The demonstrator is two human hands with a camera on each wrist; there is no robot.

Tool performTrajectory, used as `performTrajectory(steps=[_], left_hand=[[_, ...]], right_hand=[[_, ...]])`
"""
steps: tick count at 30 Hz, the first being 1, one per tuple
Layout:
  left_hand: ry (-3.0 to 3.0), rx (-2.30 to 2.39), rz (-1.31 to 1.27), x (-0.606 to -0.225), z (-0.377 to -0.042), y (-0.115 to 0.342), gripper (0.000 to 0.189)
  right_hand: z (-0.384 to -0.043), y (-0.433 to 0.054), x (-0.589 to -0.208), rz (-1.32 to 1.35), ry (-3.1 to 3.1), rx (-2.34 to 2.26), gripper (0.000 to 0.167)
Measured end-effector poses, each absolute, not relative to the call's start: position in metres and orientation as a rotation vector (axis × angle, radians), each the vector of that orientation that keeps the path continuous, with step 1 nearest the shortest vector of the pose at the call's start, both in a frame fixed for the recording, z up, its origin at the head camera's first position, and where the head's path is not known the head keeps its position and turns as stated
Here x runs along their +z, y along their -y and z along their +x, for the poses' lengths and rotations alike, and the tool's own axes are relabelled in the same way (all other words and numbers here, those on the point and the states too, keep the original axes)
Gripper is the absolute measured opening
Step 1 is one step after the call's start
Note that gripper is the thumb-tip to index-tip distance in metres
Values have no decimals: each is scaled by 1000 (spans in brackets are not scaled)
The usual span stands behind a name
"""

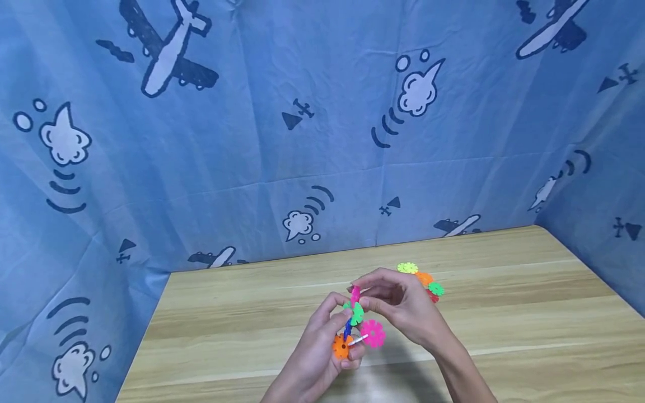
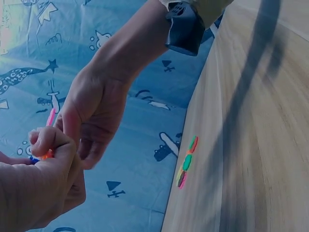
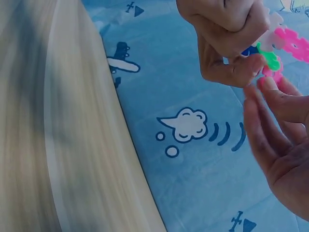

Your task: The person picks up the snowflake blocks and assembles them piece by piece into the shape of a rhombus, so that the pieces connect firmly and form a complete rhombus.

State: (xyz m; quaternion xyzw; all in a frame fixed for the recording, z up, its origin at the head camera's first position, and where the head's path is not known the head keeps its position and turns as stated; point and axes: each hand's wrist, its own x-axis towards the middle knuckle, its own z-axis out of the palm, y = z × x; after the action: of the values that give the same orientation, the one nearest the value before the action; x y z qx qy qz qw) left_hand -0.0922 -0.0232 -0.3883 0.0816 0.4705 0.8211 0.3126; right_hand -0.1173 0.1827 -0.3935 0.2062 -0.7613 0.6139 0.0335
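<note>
Above the table, my left hand (image 1: 317,338) grips a cluster of joined, notched plastic snowflake discs. In it are an orange disc (image 1: 340,349), a blue disc (image 1: 347,330), a green disc (image 1: 357,314), a white disc (image 1: 359,340) seen edge-on and a pink disc (image 1: 373,334) sticking out to the right. My right hand (image 1: 405,308) pinches another pink disc (image 1: 355,294) between thumb and fingers, right at the green one's upper edge. In the right wrist view, this pink disc (image 3: 274,72) meets the green disc (image 3: 268,57). Left fingers partly hide the blue disc.
Beyond my right hand, a yellow disc (image 1: 407,268), an orange disc (image 1: 424,278), a green disc (image 1: 436,289) and a red disc (image 1: 433,298) lie close together on the wooden table (image 1: 227,324). A blue airplane-print curtain (image 1: 322,140) stands behind the table and along its sides.
</note>
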Motion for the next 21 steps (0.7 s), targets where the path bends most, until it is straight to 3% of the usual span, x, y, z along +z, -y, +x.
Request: performTrajectory(steps=[5,13,21], left_hand=[[-1302,2223,181,-390,-91,24,9],[-1368,2239,182,-389,-93,24,11],[-1372,2250,157,-390,-92,23,11]], right_hand=[[-122,-189,-396,592,2396,1803,37],[-130,-215,-400,307,2517,1582,33],[-134,-237,-410,169,2773,1300,39]])
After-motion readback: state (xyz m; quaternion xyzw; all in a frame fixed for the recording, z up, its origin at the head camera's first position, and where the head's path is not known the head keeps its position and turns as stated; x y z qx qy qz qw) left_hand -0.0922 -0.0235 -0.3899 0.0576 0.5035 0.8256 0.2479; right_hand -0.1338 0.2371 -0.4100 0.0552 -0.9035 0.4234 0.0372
